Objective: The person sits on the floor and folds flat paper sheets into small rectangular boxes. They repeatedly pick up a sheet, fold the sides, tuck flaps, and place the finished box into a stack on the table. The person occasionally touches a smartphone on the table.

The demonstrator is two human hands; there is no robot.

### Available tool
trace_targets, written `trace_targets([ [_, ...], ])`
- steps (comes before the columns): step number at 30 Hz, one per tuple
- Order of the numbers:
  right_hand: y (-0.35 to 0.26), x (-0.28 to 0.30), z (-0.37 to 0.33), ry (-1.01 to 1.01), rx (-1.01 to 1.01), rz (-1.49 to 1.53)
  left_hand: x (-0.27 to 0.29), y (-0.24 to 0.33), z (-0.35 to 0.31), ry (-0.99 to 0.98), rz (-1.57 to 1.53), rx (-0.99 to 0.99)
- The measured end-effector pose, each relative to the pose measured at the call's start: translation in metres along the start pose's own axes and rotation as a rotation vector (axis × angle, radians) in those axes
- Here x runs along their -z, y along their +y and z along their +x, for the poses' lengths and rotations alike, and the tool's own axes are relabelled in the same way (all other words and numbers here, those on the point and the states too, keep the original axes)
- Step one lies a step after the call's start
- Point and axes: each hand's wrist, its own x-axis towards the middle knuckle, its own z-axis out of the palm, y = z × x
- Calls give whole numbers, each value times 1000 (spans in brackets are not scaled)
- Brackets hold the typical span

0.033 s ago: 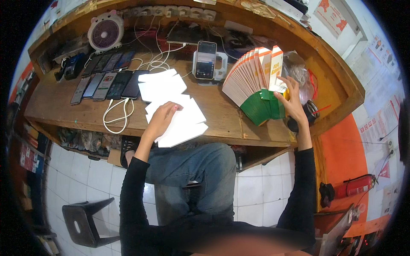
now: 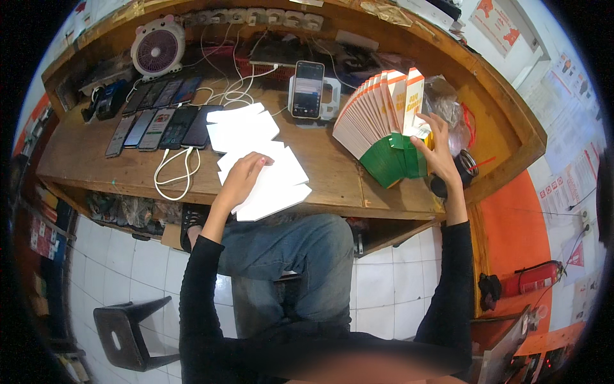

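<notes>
My left hand (image 2: 242, 177) lies on a loose stack of white folded-flat card pieces (image 2: 275, 185), fingers stretched over its top, so open. A second small pile of white pieces (image 2: 243, 131) sits just beyond it. To the right stands a fanned row of folded cartons (image 2: 371, 109), white with orange edges and yellow print above, green below. At the row's right end, my right hand (image 2: 440, 150) touches the nearest carton with thumb and forefinger apart; it is open, not closed round anything I can see.
Several phones (image 2: 153, 128) lie in rows at the left beside white charging cables (image 2: 188, 173). A phone on a stand (image 2: 307, 93) shows a lit screen at the back. Behind are a small fan (image 2: 157, 50) and sockets. A dark cup with a red straw (image 2: 465, 163) stands beside my right wrist.
</notes>
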Motion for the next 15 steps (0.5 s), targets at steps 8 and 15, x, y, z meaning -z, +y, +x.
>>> trace_targets([
  [8,-11,-2,12,107,36,-132,1,-5,5,13,8,1],
  [15,-31,-12,28,235,-89,17,1,-7,6,19,66,-88],
])
